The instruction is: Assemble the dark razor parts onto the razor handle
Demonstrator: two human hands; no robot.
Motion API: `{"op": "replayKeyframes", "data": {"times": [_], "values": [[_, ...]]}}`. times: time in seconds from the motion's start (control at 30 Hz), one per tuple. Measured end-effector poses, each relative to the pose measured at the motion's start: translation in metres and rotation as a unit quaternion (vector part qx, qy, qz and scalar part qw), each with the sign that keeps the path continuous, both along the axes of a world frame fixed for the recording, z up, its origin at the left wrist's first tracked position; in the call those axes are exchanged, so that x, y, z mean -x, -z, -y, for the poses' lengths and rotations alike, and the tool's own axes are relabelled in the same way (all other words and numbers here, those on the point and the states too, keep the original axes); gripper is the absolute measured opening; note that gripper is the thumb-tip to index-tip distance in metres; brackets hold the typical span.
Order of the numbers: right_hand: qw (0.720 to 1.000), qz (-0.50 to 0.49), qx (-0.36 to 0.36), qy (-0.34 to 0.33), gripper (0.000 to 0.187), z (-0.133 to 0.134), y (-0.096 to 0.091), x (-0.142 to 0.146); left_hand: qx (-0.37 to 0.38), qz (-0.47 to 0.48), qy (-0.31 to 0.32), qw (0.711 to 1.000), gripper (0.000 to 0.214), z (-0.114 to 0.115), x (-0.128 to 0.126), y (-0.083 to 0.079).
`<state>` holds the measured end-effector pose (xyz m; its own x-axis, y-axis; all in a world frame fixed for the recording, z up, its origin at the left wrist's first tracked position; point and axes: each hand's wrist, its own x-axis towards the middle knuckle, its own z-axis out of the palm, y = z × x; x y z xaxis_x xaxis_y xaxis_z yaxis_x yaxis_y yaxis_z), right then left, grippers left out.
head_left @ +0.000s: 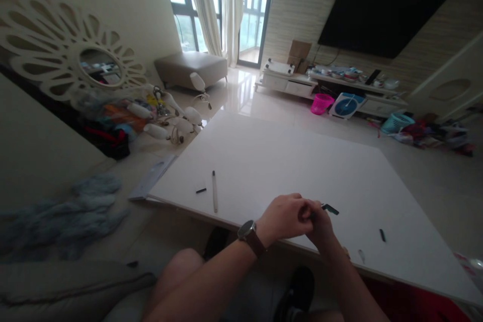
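My left hand, with a watch on its wrist, is closed and pressed against my right hand over the table's near edge. My right hand is closed too. A small dark flat piece with a bend sticks out past its fingers; its kind does not show. Whatever lies between the two hands is hidden by the fingers. To the left on the white table lie a slim pale stick with a dark tip and a short black piece. Right of my hands are another short black piece and a small clear piece.
Beyond the table's left edge, a lamp with white shades stands near a round mirror. A pink basket and a blue-and-white fan stand before the TV cabinet. Grey cloth lies on the floor at left.
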<state>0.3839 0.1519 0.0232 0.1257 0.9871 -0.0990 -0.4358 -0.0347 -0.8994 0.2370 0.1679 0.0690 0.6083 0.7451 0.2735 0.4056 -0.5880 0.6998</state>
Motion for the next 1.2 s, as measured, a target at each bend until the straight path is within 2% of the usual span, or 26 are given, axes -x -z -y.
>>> {"op": "replayKeyframes", "data": {"times": [0.13,0.3,0.4,0.53,0.67,0.8,0.9,1.03,1.2], "values": [[0.999,0.005,0.049,0.013,0.039,-0.006,0.008,0.024,-0.004,-0.056,-0.013,0.998,0.01,-0.011,0.018,0.003],[0.987,0.018,0.151,0.045,0.046,-0.014,0.025,0.073,0.053,-0.084,-0.062,0.993,0.017,-0.027,0.047,0.01],[0.989,0.014,0.14,0.038,0.049,-0.02,0.028,0.096,0.097,-0.071,-0.08,0.99,0.019,-0.033,0.063,0.011],[0.995,-0.024,0.101,-0.012,0.046,-0.027,0.021,0.11,0.153,-0.002,-0.07,0.986,0.025,-0.038,0.077,0.009],[0.994,-0.067,0.076,-0.029,0.044,-0.03,0.007,0.113,0.228,0.092,-0.052,0.968,0.039,-0.041,0.077,0.002],[0.989,-0.112,0.095,-0.03,0.052,-0.026,-0.009,0.106,0.302,0.163,-0.101,0.934,0.05,-0.039,0.065,0.001],[0.986,-0.126,0.106,0.001,0.055,-0.021,-0.018,0.095,0.333,0.191,-0.126,0.914,0.045,-0.037,0.056,0.008],[0.988,-0.123,0.086,0.032,0.05,-0.014,-0.016,0.076,0.304,0.155,-0.133,0.93,0.038,-0.035,0.049,0.018],[0.994,-0.028,0.089,0.062,0.046,-0.008,0.001,0.053,0.282,0.139,-0.151,0.937,0.035,-0.033,0.04,0.023]]}}
